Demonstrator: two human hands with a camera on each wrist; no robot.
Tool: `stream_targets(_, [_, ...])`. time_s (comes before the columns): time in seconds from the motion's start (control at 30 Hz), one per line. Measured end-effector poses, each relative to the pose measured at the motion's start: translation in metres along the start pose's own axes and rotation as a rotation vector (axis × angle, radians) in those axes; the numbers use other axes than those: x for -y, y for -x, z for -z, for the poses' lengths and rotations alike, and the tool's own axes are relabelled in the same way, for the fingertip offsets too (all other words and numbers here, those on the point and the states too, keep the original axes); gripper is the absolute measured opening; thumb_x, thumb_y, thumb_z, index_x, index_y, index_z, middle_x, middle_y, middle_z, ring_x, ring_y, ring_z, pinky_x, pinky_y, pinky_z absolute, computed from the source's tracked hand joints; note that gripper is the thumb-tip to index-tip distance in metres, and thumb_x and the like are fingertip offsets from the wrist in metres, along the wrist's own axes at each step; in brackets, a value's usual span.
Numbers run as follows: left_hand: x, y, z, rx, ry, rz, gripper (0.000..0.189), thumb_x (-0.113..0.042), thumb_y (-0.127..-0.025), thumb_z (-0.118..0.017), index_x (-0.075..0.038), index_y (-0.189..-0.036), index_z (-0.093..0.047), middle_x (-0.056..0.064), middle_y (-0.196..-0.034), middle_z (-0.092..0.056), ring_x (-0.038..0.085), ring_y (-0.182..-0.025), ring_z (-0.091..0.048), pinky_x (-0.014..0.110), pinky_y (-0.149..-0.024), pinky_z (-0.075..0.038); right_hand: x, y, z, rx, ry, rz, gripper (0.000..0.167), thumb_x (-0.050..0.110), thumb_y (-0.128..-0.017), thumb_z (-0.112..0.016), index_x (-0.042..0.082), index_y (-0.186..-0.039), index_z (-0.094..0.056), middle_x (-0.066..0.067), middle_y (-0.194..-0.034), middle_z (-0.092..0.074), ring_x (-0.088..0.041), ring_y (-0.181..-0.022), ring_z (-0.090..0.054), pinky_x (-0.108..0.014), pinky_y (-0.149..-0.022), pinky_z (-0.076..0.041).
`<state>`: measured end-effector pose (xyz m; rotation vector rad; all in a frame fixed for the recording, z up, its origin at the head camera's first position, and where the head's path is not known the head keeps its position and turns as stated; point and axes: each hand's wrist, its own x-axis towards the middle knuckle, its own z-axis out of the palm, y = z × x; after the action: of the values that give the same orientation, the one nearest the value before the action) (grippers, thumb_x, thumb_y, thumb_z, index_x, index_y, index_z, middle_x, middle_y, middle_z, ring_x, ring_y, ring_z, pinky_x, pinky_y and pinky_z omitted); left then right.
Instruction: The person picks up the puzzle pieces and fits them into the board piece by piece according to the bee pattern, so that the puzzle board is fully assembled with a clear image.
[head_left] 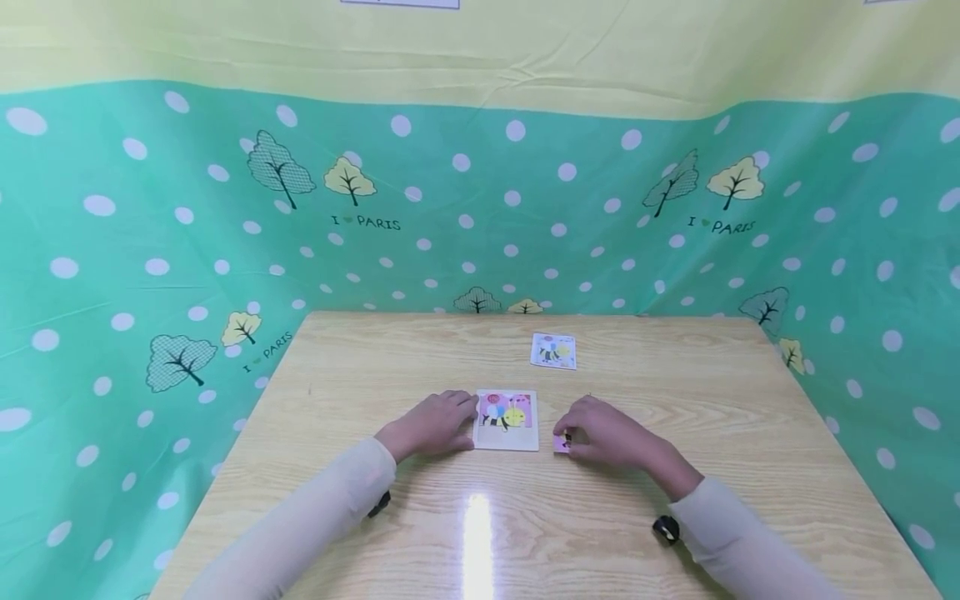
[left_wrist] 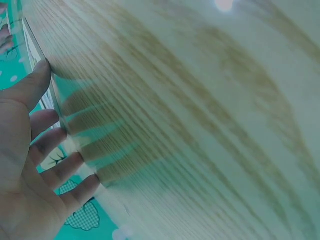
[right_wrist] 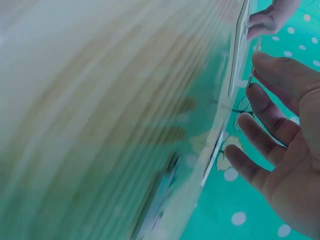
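Note:
A square white puzzle board [head_left: 507,441] lies on the table with a bee picture on pink in its upper part; its lower strip is bare white. My left hand [head_left: 438,423] rests at the board's left side, thumb near the lower corner and fingers near the upper one. In the left wrist view, that hand's fingers [left_wrist: 75,197] are spread and loosely extended. To the right of the board, my right hand [head_left: 607,433] pinches a small pink puzzle piece [head_left: 559,444] between thumb and fingers. The right wrist view shows the piece [right_wrist: 251,77] edge-on as a thin line.
Behind the board, on the wooden table [head_left: 360,367], lies a square card [head_left: 553,351] with a similar bee picture. A green dotted cloth [head_left: 420,258] hangs along the table's back and sides. Black bands [head_left: 666,529] sit at both wrists.

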<state>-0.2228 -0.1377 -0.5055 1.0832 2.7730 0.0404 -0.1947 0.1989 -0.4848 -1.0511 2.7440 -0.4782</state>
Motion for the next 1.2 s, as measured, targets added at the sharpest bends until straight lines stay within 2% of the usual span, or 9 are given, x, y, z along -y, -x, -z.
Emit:
stream_targets(0.2, [0.001,0.000,-0.002,-0.002,-0.003,0.001,0.063,-0.053,-0.095,-0.065,-0.010,-0.140,-0.058,0.013,-0.152,-0.052,0.031,-0.141,-0.050,0.047,-0.116,-0.046,0.012,-0.016,-0.002,0.009,-0.016,-0.004,0.027,0.022,-0.088,-0.078,0.019,-0.115,-0.076,0.008,-0.109,-0.074,-0.013,-0.107,-0.062,-0.040,-0.099,-0.055])
stream_targets(0.5, [0.001,0.000,-0.002,-0.001,-0.003,0.003,0.064,-0.052,-0.095,-0.065,-0.009,-0.141,-0.057,0.014,-0.151,-0.052,0.032,-0.141,-0.050,0.048,-0.117,-0.045,0.024,-0.040,-0.011,-0.002,-0.020,0.041,0.027,0.020,-0.087,-0.077,0.019,-0.114,-0.077,0.008,-0.108,-0.074,-0.013,-0.106,-0.062,-0.038,-0.100,-0.054])
stream_targets(0.97, [0.002,0.001,-0.001,-0.014,-0.001,-0.001,0.068,-0.052,-0.094,-0.066,-0.007,-0.144,-0.054,0.013,-0.149,-0.054,0.031,-0.139,-0.051,0.047,-0.115,-0.047,0.053,-0.081,-0.024,0.021,0.010,0.084,0.023,0.027,-0.090,-0.076,0.021,-0.112,-0.078,0.007,-0.110,-0.075,-0.013,-0.107,-0.063,-0.035,-0.100,-0.052])
stream_targets(1.2, [0.003,0.001,-0.002,-0.027,0.002,-0.008,0.070,-0.051,-0.094,-0.067,-0.005,-0.145,-0.053,0.015,-0.149,-0.055,0.033,-0.139,-0.052,0.049,-0.113,-0.048,0.060,-0.093,-0.031,0.024,0.036,0.089,0.024,0.022,-0.087,-0.075,0.020,-0.111,-0.078,0.005,-0.110,-0.075,-0.015,-0.105,-0.062,-0.034,-0.096,-0.053])
